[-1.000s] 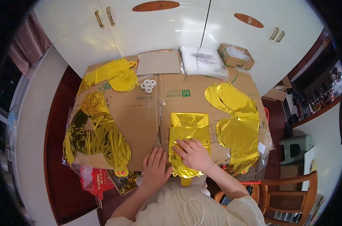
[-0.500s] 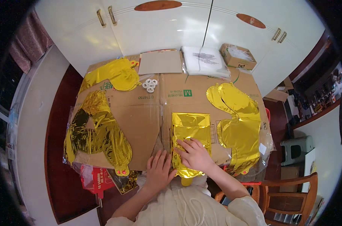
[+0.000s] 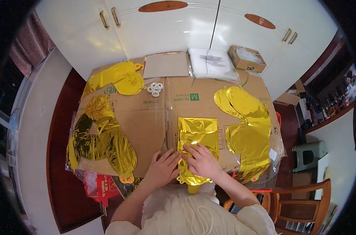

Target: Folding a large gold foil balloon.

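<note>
A folded gold foil balloon [image 3: 198,126] lies flat on the cardboard in front of me, its lower end reaching the near edge. My right hand [image 3: 202,161] rests on its middle, fingers extended and pressing lightly on the shiny surface. At the foil's left side is my left hand [image 3: 163,169], fingers stretched flat and their tips by its edge. Neither hand grips anything. Left of my hands lies a gold foil balloon shaped like a letter A [image 3: 117,135]. To the right spreads a stack of curved gold foil balloons [image 3: 248,121].
At the far left lie more gold foil balloons [image 3: 121,80]. White tape rolls [image 3: 155,89] sit near a grey-brown board [image 3: 166,65]. Along the back are a stack of clear plastic bags [image 3: 213,64] and a small carton [image 3: 247,58]. A wooden chair [image 3: 299,202] stands at the lower right.
My left hand has moved up and right, to the folded foil's left edge. My right hand stays on the foil almost unmoved.
</note>
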Action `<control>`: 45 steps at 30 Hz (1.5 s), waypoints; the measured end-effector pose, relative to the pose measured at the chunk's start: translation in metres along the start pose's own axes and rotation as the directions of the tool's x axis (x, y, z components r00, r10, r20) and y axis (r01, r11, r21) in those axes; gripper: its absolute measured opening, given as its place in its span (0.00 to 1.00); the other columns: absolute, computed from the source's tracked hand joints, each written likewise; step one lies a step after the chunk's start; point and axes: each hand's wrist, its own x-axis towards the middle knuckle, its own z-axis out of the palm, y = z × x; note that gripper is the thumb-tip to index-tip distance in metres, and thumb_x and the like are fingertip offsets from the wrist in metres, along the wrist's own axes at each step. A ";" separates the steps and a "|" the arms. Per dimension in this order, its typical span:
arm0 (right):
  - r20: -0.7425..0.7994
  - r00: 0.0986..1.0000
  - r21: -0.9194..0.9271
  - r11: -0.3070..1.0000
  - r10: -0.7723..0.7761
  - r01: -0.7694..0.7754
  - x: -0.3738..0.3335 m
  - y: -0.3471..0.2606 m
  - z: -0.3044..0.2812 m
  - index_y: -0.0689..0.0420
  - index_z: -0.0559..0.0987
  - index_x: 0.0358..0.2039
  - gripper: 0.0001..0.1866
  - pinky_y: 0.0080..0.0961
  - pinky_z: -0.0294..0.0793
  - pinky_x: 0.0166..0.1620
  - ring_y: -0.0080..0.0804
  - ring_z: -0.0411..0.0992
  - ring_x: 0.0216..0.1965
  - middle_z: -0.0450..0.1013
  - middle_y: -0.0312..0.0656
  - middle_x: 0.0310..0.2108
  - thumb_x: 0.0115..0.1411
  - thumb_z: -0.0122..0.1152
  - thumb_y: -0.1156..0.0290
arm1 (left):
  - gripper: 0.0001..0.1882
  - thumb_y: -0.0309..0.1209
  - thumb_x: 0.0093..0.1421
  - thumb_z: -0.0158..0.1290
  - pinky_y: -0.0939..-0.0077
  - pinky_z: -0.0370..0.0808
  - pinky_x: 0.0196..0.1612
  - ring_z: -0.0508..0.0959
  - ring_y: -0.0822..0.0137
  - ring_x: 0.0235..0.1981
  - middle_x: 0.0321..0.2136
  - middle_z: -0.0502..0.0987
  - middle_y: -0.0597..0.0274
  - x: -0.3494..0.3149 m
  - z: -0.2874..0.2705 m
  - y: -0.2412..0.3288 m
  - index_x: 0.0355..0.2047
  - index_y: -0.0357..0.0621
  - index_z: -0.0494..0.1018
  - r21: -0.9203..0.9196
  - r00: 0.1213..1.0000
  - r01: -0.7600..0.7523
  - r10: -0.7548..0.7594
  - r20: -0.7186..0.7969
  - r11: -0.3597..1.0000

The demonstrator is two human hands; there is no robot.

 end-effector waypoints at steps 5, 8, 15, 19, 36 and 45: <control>0.000 1.000 0.010 1.000 0.007 -0.007 0.001 -0.001 -0.002 0.53 0.76 0.51 0.24 0.44 0.58 0.65 0.40 0.63 0.59 0.66 0.45 0.59 0.52 0.60 0.63 | 0.26 0.42 0.63 0.50 0.52 0.57 0.60 0.62 0.61 0.64 0.59 0.68 0.62 0.026 -0.009 -0.027 0.59 0.48 0.66 -0.005 0.997 -0.066 0.066 0.035 0.998; 0.005 1.000 0.015 1.000 0.005 -0.005 0.001 -0.001 -0.002 0.53 0.76 0.51 0.24 0.45 0.58 0.64 0.40 0.63 0.59 0.66 0.45 0.58 0.52 0.60 0.63 | 0.22 0.39 0.61 0.52 0.58 0.62 0.56 0.65 0.63 0.61 0.57 0.70 0.64 0.040 -0.008 -0.043 0.54 0.48 0.70 0.097 0.992 -0.116 0.120 -0.041 0.989; -0.010 1.000 0.021 1.000 -0.005 0.005 0.001 -0.001 -0.001 0.53 0.76 0.50 0.23 0.44 0.59 0.64 0.41 0.63 0.59 0.66 0.45 0.58 0.52 0.59 0.64 | 0.22 0.37 0.60 0.53 0.55 0.61 0.58 0.64 0.57 0.59 0.57 0.67 0.66 0.071 -0.011 -0.071 0.55 0.54 0.70 0.142 0.991 -0.098 0.110 -0.077 0.985; -0.011 1.000 0.025 1.000 0.000 0.000 0.001 0.000 -0.001 0.54 0.77 0.49 0.22 0.44 0.59 0.65 0.41 0.63 0.59 0.66 0.46 0.58 0.52 0.59 0.64 | 0.21 0.36 0.58 0.54 0.58 0.63 0.54 0.67 0.61 0.56 0.55 0.70 0.69 0.080 -0.019 -0.072 0.53 0.52 0.72 0.219 0.977 -0.170 0.194 -0.092 0.961; 0.002 1.000 0.025 1.000 -0.008 0.008 0.001 0.001 0.000 0.56 0.77 0.49 0.23 0.45 0.59 0.64 0.42 0.63 0.59 0.67 0.47 0.57 0.51 0.60 0.64 | 0.29 0.53 0.60 0.49 0.52 0.61 0.59 0.64 0.56 0.60 0.64 0.62 0.62 0.079 -0.040 -0.080 0.60 0.60 0.67 0.164 0.897 -0.382 0.322 0.303 0.910; -0.016 1.000 0.031 0.999 -0.010 0.011 0.002 0.000 -0.001 0.56 0.76 0.49 0.24 0.45 0.59 0.64 0.42 0.63 0.59 0.66 0.47 0.57 0.51 0.61 0.64 | 0.38 0.63 0.59 0.45 0.52 0.58 0.62 0.61 0.60 0.63 0.65 0.60 0.64 0.074 -0.036 -0.079 0.62 0.53 0.65 0.220 0.859 -0.448 0.348 0.375 0.867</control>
